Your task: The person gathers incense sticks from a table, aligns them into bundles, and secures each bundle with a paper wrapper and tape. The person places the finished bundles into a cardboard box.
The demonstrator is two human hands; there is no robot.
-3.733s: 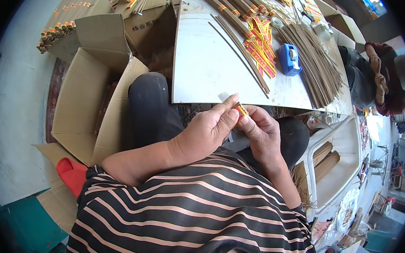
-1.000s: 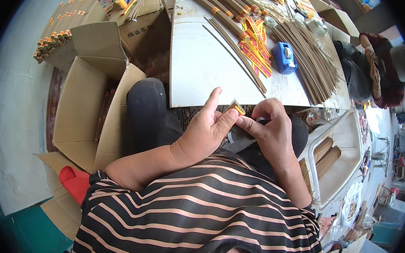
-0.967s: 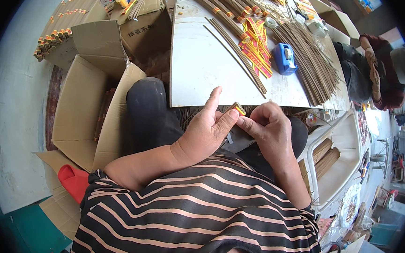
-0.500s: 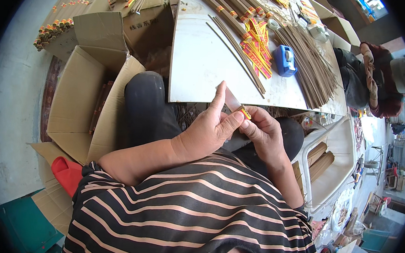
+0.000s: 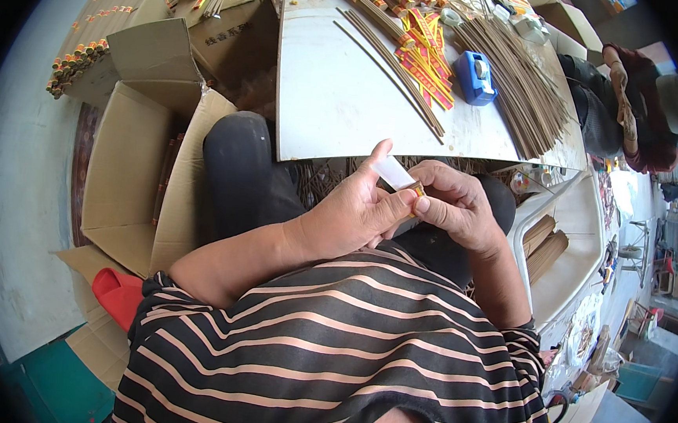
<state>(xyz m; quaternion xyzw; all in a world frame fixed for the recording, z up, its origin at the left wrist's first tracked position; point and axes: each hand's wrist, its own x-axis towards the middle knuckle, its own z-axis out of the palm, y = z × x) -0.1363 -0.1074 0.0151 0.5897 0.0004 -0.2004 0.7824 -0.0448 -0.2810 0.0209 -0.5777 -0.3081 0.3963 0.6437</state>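
Note:
Over my lap, in front of the table edge, both hands hold a small incense bundle [image 5: 417,190] seen nearly end-on, with a yellow-red paper band round it. A strip of clear tape [image 5: 393,173] runs from the bundle to the raised index finger of my left hand [image 5: 352,211]. That hand's thumb presses on the band. From the other side my right hand [image 5: 463,207] pinches the bundle between thumb and curled fingers. Most of the bundle's length is hidden below the hands.
On the white table [image 5: 323,108] lie a blue tape dispenser [image 5: 476,78], paper bands [image 5: 427,59], loose incense sticks [image 5: 516,94] and banded bundles [image 5: 376,14]. An open carton [image 5: 133,173] stands left, a white tub [image 5: 567,263] with sticks right. Another person [image 5: 637,107] sits far right.
The tape strip has tilted flatter and shows whiter, and the bundle has turned slightly in my fingers. My right hand has come further round it. The whole view has shifted a little.

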